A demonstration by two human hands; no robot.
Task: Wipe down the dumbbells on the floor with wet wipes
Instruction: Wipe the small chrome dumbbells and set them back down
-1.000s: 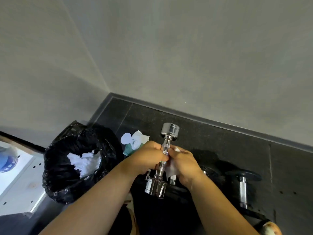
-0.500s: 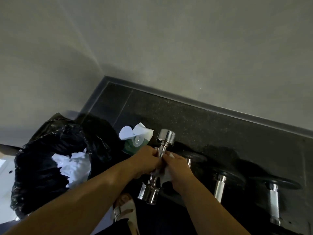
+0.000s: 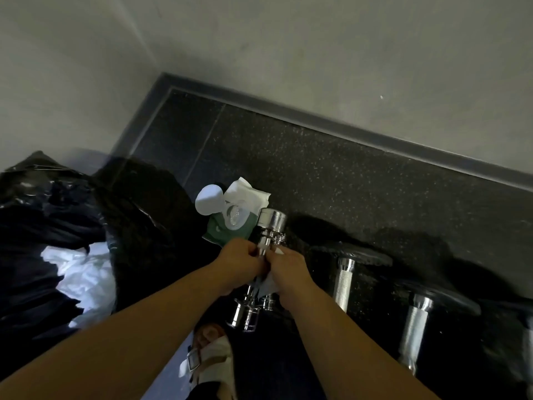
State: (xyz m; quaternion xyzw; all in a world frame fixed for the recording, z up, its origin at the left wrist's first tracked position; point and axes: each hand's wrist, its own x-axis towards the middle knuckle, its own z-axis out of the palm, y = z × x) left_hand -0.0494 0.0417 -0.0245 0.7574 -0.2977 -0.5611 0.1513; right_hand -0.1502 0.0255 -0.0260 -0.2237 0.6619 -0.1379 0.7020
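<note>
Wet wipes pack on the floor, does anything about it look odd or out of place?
Slightly: the wet wipes pack lies with its round lid flipped open and a loose wipe sticking out. Left open like that, the wipes may dry.

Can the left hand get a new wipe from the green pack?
Probably, if it lets go first: the left hand grips the chrome dumbbell, and the green pack lies close, nothing between.

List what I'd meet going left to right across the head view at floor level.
Black bin bag → green wet-wipe pack → chrome dumbbell → first black-plated dumbbell → second black-plated dumbbell.
</note>
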